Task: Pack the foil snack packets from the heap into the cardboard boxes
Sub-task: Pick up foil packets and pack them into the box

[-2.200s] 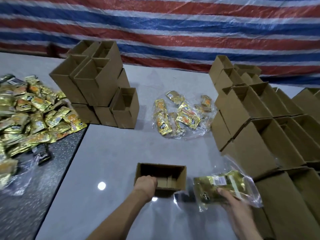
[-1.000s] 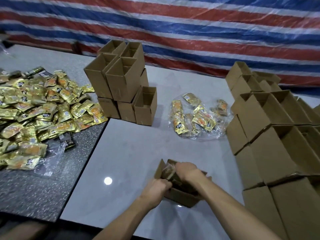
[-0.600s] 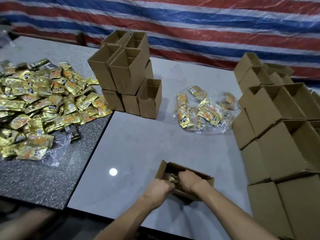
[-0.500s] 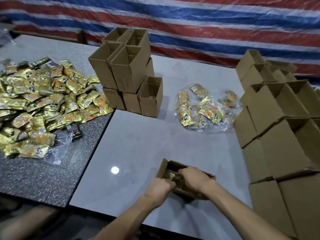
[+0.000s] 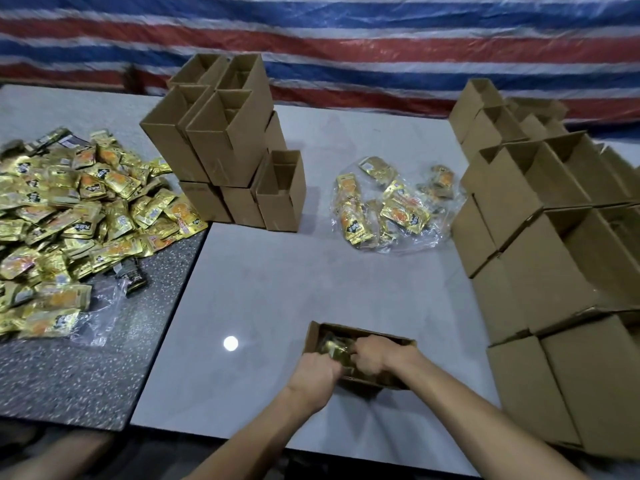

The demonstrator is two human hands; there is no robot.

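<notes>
Both hands at the open box, gold foil packets inside it.
The right hand reaches into the box, fingers curled round the packets. The left hand is curled at the box's near-left wall, but what it grips is hidden. The heap lies well left of the box, and empty boxes stand beyond it.

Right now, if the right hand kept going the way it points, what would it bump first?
The gold packets inside the open box. The right hand points left and down into the box and may be touching them, though depth is hard to judge.
</notes>
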